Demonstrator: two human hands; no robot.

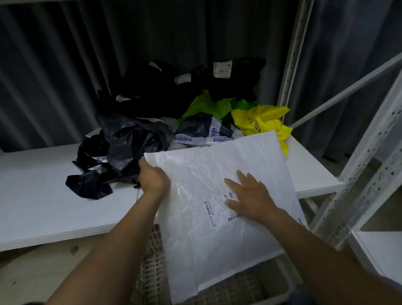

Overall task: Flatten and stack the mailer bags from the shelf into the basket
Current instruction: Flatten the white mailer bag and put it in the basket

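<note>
Head view: fingers of the left hand (pixel 153 178) curl round the far-left corner of the white mailer bag (pixel 211 240); the right hand (pixel 251 196) presses it, fingers straight. The bag overhangs the shelf (pixel 34 196) edge above the basket (pixel 249 285). Crumpled black bags (pixel 116 152) crowd the left hand, a yellow bag (pixel 261 121) lies beyond, and open shelf lies leftward.

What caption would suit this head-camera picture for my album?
Left hand grips a white mailer bag by one corner while the right hand lies flat on it above the basket.
</note>
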